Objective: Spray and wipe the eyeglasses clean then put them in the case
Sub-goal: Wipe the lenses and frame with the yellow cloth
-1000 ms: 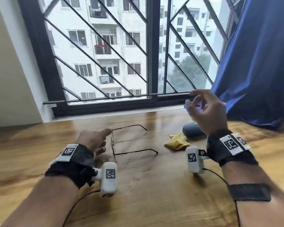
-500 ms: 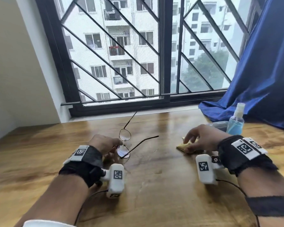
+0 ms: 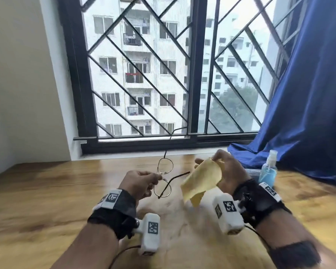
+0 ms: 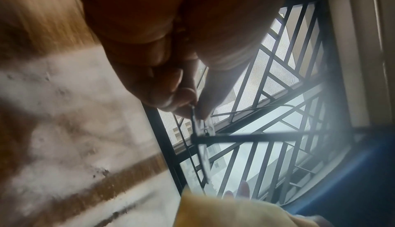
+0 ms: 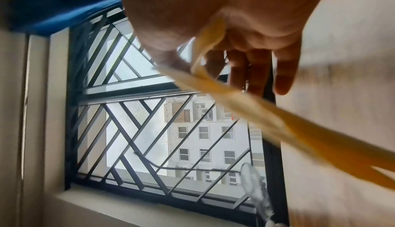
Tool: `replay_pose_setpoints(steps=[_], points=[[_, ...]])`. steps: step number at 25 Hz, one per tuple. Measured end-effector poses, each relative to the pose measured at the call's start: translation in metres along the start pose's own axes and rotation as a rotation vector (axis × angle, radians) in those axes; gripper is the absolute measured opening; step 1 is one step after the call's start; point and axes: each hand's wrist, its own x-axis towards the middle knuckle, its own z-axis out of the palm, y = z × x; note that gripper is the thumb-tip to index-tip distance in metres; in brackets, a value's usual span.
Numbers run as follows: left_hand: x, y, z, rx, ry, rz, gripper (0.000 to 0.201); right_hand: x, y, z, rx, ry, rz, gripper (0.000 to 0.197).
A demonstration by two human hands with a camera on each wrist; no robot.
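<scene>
Left hand [image 3: 139, 183]: pinches the eyeglasses [image 3: 164, 178] at the bridge, raised over the table [image 3: 47, 200].
Right hand [image 3: 226, 172]: clamps the yellow cloth [image 3: 201, 181], just beside them.
Wiping well: I'd fold cloth around one lens, rub lightly, steady the frame.

A home room: wooden table [image 3: 47, 200] by curtained, grilled window [image 3: 163, 74].

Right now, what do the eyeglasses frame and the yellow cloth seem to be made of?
The eyeglasses frame looks like thin metal wire, dark with a slight gold glint at the rims. The yellow cloth looks like soft, matte fabric, probably microfibre: it hangs limp and folds.
</scene>
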Motion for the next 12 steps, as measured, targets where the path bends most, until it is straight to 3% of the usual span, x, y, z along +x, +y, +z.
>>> replay_pose_setpoints(steps=[3,7,10,12], points=[[-0.002,0.001,0.004,-0.004,-0.013,0.01,0.014,-0.009,-0.015,0.025,-0.061,-0.014,0.089,0.045],[-0.005,0.003,0.008,-0.041,-0.008,0.019,0.007,-0.005,-0.021,0.042,0.036,-0.034,-0.021,0.025],[-0.008,0.005,0.012,-0.039,-0.018,0.036,0.008,0.01,-0.012,0.037,-0.048,0.048,-0.143,0.017],[-0.01,0.005,0.014,-0.014,-0.033,0.05,0.011,0.021,-0.001,0.03,-0.126,0.025,-0.194,0.016]])
